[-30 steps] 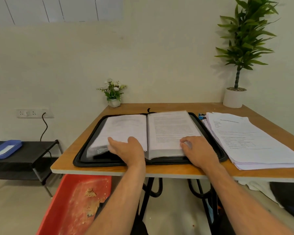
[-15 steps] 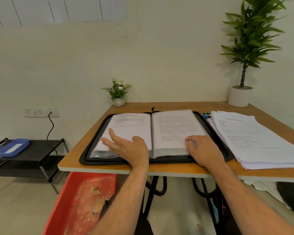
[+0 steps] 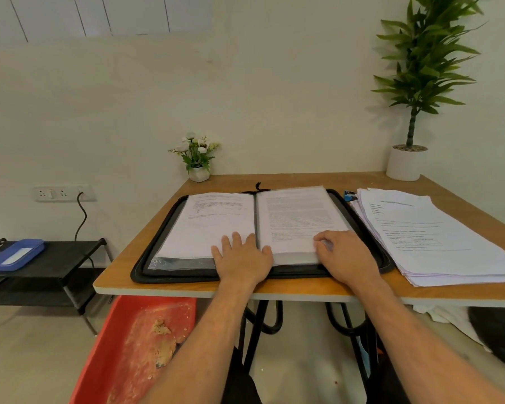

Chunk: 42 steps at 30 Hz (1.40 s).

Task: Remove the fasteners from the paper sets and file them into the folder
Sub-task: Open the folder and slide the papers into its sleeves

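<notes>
Left hand flattened onto folder; spine runs front-back.

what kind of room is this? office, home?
Probably a small office or home study corner, used for paperwork. A wooden desk against a plain wall holds an open zip folder and a stack of printed papers; potted plants and a wall socket suit either.

The head camera looks forward and down from close above the table, facing the wall.
</notes>
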{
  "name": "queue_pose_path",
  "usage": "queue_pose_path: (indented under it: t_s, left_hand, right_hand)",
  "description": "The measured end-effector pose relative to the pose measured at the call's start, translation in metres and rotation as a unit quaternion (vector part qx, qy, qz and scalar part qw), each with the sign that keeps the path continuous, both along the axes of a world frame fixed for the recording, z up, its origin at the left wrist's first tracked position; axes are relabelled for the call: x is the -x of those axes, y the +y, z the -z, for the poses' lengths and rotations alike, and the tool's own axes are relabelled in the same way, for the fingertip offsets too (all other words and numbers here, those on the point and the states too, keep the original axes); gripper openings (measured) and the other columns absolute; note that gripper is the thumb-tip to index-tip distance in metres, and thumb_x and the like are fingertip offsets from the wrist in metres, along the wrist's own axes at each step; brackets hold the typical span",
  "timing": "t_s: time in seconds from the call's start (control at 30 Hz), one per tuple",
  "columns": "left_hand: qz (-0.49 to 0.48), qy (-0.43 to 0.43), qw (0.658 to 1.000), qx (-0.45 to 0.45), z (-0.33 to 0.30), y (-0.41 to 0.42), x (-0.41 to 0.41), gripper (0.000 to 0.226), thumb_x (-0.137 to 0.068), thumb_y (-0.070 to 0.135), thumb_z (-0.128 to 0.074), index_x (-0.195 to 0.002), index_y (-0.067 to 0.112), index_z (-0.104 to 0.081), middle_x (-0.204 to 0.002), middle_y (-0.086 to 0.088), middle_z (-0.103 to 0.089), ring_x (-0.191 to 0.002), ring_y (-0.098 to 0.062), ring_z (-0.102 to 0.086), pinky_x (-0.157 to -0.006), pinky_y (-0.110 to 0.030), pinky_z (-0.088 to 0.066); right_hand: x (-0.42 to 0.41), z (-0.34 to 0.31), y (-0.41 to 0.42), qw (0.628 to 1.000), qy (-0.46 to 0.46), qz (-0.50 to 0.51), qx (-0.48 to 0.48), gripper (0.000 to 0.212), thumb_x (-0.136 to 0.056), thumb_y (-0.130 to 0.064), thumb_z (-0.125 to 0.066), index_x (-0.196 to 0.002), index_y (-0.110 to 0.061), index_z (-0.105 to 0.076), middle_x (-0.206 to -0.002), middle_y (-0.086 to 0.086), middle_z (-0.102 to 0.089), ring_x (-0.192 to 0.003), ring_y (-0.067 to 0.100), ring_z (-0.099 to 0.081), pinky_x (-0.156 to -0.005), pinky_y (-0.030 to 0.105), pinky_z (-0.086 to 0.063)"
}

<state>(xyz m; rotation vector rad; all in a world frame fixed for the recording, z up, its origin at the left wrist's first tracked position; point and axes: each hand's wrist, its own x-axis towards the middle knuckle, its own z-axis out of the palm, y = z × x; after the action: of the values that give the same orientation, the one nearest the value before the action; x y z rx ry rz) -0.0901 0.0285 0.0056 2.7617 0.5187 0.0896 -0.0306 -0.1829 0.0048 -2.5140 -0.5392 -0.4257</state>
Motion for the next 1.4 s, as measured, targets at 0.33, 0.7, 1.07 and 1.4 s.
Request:
queue_pose_path:
  t_s: [0.33,0.7,1.07,1.4]
  left_hand:
    - [0.16,-0.078,0.984,-0.032,-0.009,-0.017,0.001,0.05,-0.106,0.043,-0.031,-0.151,0.025,-0.042,-0.151,-0.005,-0.048,-0.14,-0.021,-0.041,-0.118,-0.041,-0.025]
    - [0.24,-0.141,0.96,0.012,-0.017,-0.055,-0.021,0.037,-0.1,0.038,-0.052,-0.134,0.029,-0.061,-0.142,0.004,-0.057,-0.131,-0.015,-0.049,-0.118,-0.037,-0.031]
    - [0.309,-0.108,0.941,0.081,-0.021,-0.154,-0.07,0.038,-0.1,0.035,-0.055,-0.137,0.031,-0.058,-0.143,0.007,-0.056,-0.13,-0.015,-0.052,-0.109,-0.032,-0.04]
    - [0.259,-0.162,0.936,0.174,-0.03,-0.193,-0.166,0.052,-0.1,0.028,-0.057,-0.15,0.02,-0.042,-0.156,0.001,-0.039,-0.142,-0.018,-0.038,-0.115,-0.03,-0.031]
  right_hand:
    - [0.001,0.0,0.005,1.0,-0.009,0.01,0.001,0.028,-0.097,-0.033,-0.049,-0.109,-0.022,-0.073,-0.098,-0.004,-0.073,-0.087,0.008,-0.062,-0.082,0.024,-0.05]
    - [-0.013,-0.028,-0.022,0.996,-0.019,0.063,-0.063,0.028,-0.095,-0.037,-0.057,-0.119,-0.029,-0.068,-0.121,-0.008,-0.069,-0.113,0.01,-0.059,-0.096,0.027,-0.042]
    - [-0.049,-0.031,-0.144,0.974,0.039,0.218,-0.051,0.025,-0.094,-0.031,-0.059,-0.116,-0.027,-0.071,-0.122,-0.007,-0.069,-0.116,0.017,-0.06,-0.102,0.038,-0.049]
    - [-0.122,-0.044,-0.209,0.957,0.124,0.255,-0.056,0.046,-0.091,-0.026,-0.065,-0.135,-0.016,-0.059,-0.133,0.003,-0.063,-0.122,0.021,-0.058,-0.098,0.029,-0.044]
